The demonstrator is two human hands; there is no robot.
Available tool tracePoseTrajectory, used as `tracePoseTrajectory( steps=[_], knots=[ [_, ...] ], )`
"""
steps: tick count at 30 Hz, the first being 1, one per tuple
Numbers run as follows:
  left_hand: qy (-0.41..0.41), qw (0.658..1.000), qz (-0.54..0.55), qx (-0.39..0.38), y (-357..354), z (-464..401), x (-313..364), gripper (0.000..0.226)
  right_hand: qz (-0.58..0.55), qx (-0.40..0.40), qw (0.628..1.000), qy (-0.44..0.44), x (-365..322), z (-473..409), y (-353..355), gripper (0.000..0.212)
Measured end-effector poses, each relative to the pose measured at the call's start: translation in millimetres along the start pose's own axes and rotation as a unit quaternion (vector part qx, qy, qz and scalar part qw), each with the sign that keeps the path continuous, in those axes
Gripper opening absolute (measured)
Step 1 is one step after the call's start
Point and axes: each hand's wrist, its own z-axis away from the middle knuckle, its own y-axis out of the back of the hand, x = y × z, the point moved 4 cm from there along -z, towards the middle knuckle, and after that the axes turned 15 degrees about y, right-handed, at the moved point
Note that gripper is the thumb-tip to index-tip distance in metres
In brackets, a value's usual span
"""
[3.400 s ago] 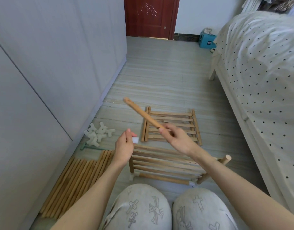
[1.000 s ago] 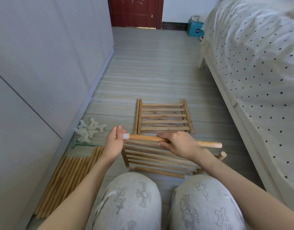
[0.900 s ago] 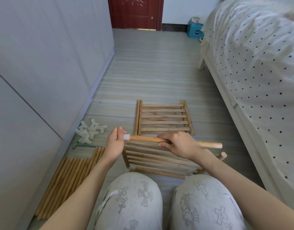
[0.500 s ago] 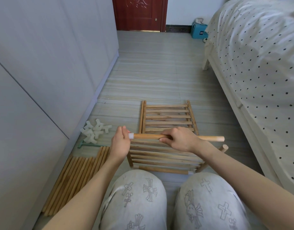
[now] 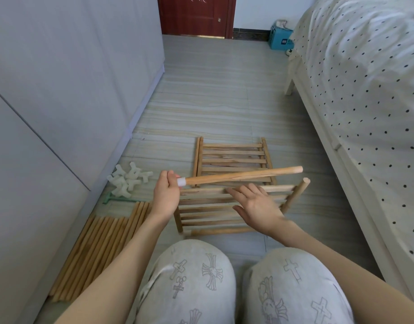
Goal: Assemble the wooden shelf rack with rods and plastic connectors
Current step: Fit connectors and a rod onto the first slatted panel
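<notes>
Right now the rod hangs level in the air, a white connector capping its left end. Left hand pinches that capped end. Right hand is below the rod, fingers spread and relaxed, gripping nothing, over the near slatted shelf. A second shelf lies flat beyond both hands. Left of the left hand: spare connectors; nearer, a bundle of rods on the floor.
</notes>
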Motion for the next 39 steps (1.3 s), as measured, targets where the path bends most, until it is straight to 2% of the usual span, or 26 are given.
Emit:
tracePoseTrajectory(
  steps=[2, 4, 7, 10, 14, 16, 18, 21, 23, 26, 31, 34, 39],
  knots=[
    [0.0, 1.0, -0.001, -0.012, 0.6, -4.7, 0.1, 0.024, 0.034, 0.061, 0.998, 0.004, -1.4, -8.0, -1.7, 0.045],
    [-0.005, 1.0, -0.001, -0.023, -0.2, -11.6, 1.4, 0.025, 0.041, 0.081, 0.996, 0.002, 1.0, -19.1, -7.0, 0.044],
    [-0.002, 0.999, 0.016, -0.031, -3.3, -24.1, 4.0, 0.028, 0.036, 0.054, 0.998, -0.01, 11.2, -38.2, -22.3, 0.043],
    [0.006, 0.997, 0.053, -0.047, -2.8, -41.6, 8.2, 0.032, 0.002, 0.018, 0.999, -0.031, 30.7, -64.2, -35.9, 0.025],
    [0.04, 0.993, 0.107, -0.039, 10.8, -77.6, -8.4, 0.036, -0.041, -0.002, 0.998, -0.044, 61.0, -98.0, -44.4, 0.026],
    [0.062, 0.997, 0.056, 0.0, 20.5, -98.5, -32.2, 0.032, -0.051, 0.013, 0.998, -0.047, 70.5, -112.0, -46.5, 0.028],
    [0.085, 0.994, -0.053, 0.034, 30.7, -124.1, -64.8, 0.027, -0.055, 0.034, 0.997, -0.052, 77.2, -125.2, -47.5, 0.03],
    [0.147, 0.959, -0.238, 0.037, 46.1, -164.9, -120.8, 0.037, -0.049, 0.068, 0.994, -0.069, 85.5, -142.4, -51.0, 0.027],
    [0.175, 0.932, -0.316, 0.036, 57.6, -187.5, -149.2, 0.049, -0.059, 0.11, 0.989, -0.078, 87.9, -147.6, -52.5, 0.024],
    [0.176, 0.917, -0.357, 0.038, 69.6, -216.0, -177.2, 0.064, -0.038, 0.168, 0.983, -0.058, 88.2, -147.6, -55.8, 0.021],
    [0.19, 0.912, -0.358, 0.056, 62.5, -248.1, -199.3, 0.071, -0.012, 0.19, 0.981, -0.045, 88.4, -143.5, -60.9, 0.019],
    [0.185, 0.895, -0.395, 0.089, 53.8, -256.3, -201.0, 0.061, -0.011, 0.191, 0.981, -0.04, 88.3, -143.3, -60.0, 0.019],
    [0.102, 0.878, -0.458, 0.095, 39.9, -262.9, -196.8, 0.04, -0.014, 0.194, 0.98, -0.042, 87.6, -144.5, -58.1, 0.018]
  ],
)
